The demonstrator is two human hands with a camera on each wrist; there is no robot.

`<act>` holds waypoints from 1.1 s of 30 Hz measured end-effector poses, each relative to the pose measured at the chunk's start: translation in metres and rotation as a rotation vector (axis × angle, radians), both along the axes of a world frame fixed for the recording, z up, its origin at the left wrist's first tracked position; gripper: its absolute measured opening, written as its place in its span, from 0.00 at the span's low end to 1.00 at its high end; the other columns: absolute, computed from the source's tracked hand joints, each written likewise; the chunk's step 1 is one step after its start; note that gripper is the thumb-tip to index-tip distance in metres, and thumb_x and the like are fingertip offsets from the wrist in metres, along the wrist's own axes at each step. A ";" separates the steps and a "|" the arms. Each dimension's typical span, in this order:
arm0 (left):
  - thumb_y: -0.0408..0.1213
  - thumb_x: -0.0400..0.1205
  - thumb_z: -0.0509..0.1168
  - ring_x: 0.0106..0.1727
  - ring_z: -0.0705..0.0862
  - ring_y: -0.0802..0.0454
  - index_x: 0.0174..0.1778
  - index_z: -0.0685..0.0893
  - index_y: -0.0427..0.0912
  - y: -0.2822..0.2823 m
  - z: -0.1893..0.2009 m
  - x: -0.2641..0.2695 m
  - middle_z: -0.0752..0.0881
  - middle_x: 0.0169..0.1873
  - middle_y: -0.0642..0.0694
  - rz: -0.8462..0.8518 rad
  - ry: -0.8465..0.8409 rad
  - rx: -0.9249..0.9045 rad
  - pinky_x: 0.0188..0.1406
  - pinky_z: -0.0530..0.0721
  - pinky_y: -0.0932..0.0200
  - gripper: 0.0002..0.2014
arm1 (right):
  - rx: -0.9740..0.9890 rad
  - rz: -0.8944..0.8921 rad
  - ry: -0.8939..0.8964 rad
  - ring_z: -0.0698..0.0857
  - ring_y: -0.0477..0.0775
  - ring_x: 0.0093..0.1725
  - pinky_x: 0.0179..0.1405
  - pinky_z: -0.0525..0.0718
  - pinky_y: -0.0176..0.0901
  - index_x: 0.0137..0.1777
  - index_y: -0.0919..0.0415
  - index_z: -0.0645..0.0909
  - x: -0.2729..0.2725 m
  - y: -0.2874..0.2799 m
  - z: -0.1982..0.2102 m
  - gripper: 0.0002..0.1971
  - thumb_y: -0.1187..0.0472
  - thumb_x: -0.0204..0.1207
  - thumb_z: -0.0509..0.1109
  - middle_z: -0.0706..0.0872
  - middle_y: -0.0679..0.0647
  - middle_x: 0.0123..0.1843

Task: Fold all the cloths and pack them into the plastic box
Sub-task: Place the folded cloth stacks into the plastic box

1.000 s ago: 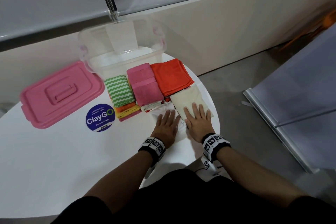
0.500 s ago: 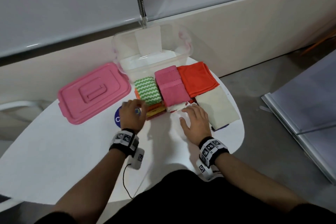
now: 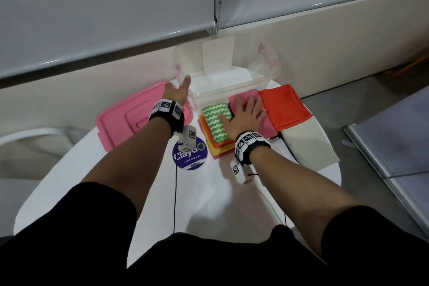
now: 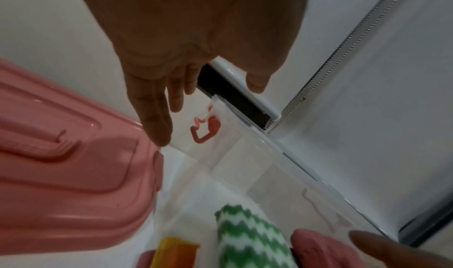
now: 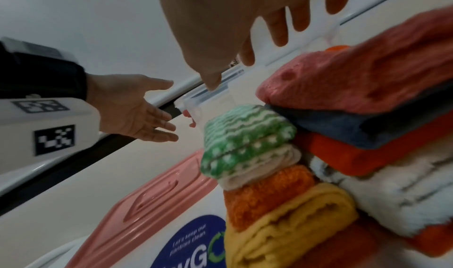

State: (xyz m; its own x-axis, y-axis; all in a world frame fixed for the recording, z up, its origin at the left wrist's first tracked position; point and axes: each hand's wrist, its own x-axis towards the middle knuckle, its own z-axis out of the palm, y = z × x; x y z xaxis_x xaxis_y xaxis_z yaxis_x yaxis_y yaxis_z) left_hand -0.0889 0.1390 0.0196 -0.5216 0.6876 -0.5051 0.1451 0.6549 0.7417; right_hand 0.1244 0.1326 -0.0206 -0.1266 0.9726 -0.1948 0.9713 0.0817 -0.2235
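The left hand [image 3: 177,93] reaches with straight fingers to the clear plastic box [image 3: 232,81], at its left near corner; the right hand [image 3: 243,116] lies flat and spread across the green zigzag cloth [image 3: 212,123] and the pink cloth [image 3: 267,125]; beyond its fingertips stands the box; rightward lies the orange cloth [image 3: 285,109].

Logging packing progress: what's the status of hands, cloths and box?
Left hand open, reaching at plastic box corner. Right hand open, flat over folded cloth stacks. Box holds no cloths yet. Pink lid off, lying left of box.
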 end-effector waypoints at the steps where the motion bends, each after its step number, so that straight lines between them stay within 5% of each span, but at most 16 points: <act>1: 0.86 0.55 0.56 0.66 0.83 0.36 0.84 0.57 0.51 0.007 -0.012 -0.005 0.72 0.78 0.40 -0.006 -0.031 -0.007 0.65 0.82 0.39 0.64 | -0.066 -0.016 -0.030 0.39 0.71 0.85 0.81 0.40 0.74 0.88 0.53 0.44 -0.001 0.002 -0.007 0.47 0.28 0.77 0.55 0.39 0.66 0.87; 3: 0.89 0.47 0.57 0.67 0.82 0.35 0.83 0.58 0.49 0.021 -0.042 -0.014 0.74 0.76 0.41 -0.017 -0.068 -0.044 0.58 0.85 0.40 0.70 | -0.153 -0.014 -0.074 0.36 0.71 0.85 0.81 0.39 0.74 0.87 0.53 0.35 0.001 0.004 -0.020 0.51 0.25 0.76 0.52 0.33 0.66 0.86; 6: 0.75 0.63 0.67 0.55 0.88 0.36 0.81 0.59 0.44 0.019 -0.027 -0.005 0.76 0.73 0.40 0.018 -0.187 -0.018 0.35 0.91 0.47 0.57 | -0.186 -0.003 -0.090 0.35 0.70 0.85 0.81 0.36 0.73 0.86 0.53 0.30 0.006 0.009 -0.025 0.53 0.21 0.74 0.49 0.30 0.65 0.86; 10: 0.47 0.78 0.66 0.36 0.92 0.41 0.82 0.58 0.48 0.020 -0.002 0.008 0.76 0.71 0.39 0.046 -0.276 -0.050 0.44 0.91 0.41 0.38 | -0.214 0.009 -0.109 0.33 0.70 0.85 0.79 0.33 0.72 0.85 0.53 0.29 0.003 0.012 -0.026 0.53 0.21 0.73 0.47 0.29 0.65 0.85; 13: 0.37 0.82 0.60 0.47 0.90 0.35 0.84 0.56 0.47 0.026 0.005 0.015 0.66 0.80 0.40 0.053 -0.257 -0.017 0.32 0.90 0.51 0.33 | -0.207 0.011 -0.097 0.34 0.70 0.85 0.79 0.33 0.72 0.85 0.53 0.29 0.005 0.011 -0.028 0.52 0.21 0.74 0.46 0.29 0.65 0.85; 17: 0.35 0.85 0.56 0.63 0.82 0.30 0.85 0.53 0.48 0.023 0.011 0.025 0.62 0.82 0.42 0.160 -0.184 0.073 0.21 0.87 0.55 0.31 | -0.198 0.036 -0.079 0.34 0.70 0.85 0.79 0.34 0.72 0.85 0.53 0.29 0.009 0.012 -0.028 0.51 0.22 0.75 0.46 0.30 0.64 0.86; 24: 0.36 0.85 0.54 0.65 0.80 0.24 0.85 0.49 0.49 -0.012 0.045 0.021 0.62 0.81 0.40 0.296 -0.231 0.159 0.35 0.90 0.45 0.32 | -0.197 0.047 -0.059 0.36 0.69 0.85 0.81 0.36 0.72 0.86 0.53 0.32 0.012 0.012 -0.022 0.51 0.22 0.74 0.47 0.32 0.64 0.87; 26: 0.37 0.84 0.55 0.60 0.84 0.27 0.83 0.54 0.48 -0.032 0.057 0.014 0.68 0.76 0.39 0.324 -0.215 0.206 0.29 0.89 0.48 0.30 | -0.195 0.058 -0.042 0.36 0.68 0.86 0.80 0.36 0.71 0.87 0.53 0.33 0.015 0.012 -0.021 0.52 0.22 0.74 0.47 0.33 0.64 0.87; 29: 0.36 0.81 0.57 0.36 0.88 0.40 0.84 0.53 0.47 -0.068 0.069 -0.001 0.69 0.75 0.37 0.353 -0.177 0.247 0.28 0.89 0.53 0.34 | -0.186 0.073 -0.025 0.38 0.67 0.86 0.81 0.37 0.69 0.87 0.54 0.36 0.020 0.012 -0.016 0.52 0.22 0.74 0.48 0.36 0.63 0.87; 31: 0.36 0.79 0.58 0.31 0.86 0.40 0.84 0.53 0.47 -0.094 0.074 -0.011 0.69 0.75 0.37 0.392 -0.161 0.259 0.26 0.88 0.54 0.36 | -0.161 0.072 0.022 0.40 0.67 0.86 0.82 0.38 0.67 0.88 0.56 0.39 0.023 0.011 -0.013 0.50 0.24 0.76 0.50 0.39 0.64 0.88; 33: 0.36 0.76 0.59 0.31 0.85 0.38 0.83 0.56 0.43 -0.123 0.076 -0.019 0.78 0.64 0.37 0.441 -0.127 0.257 0.25 0.87 0.51 0.36 | -0.078 0.047 0.130 0.44 0.65 0.87 0.84 0.43 0.65 0.88 0.58 0.44 0.029 0.009 -0.008 0.46 0.31 0.79 0.54 0.45 0.63 0.88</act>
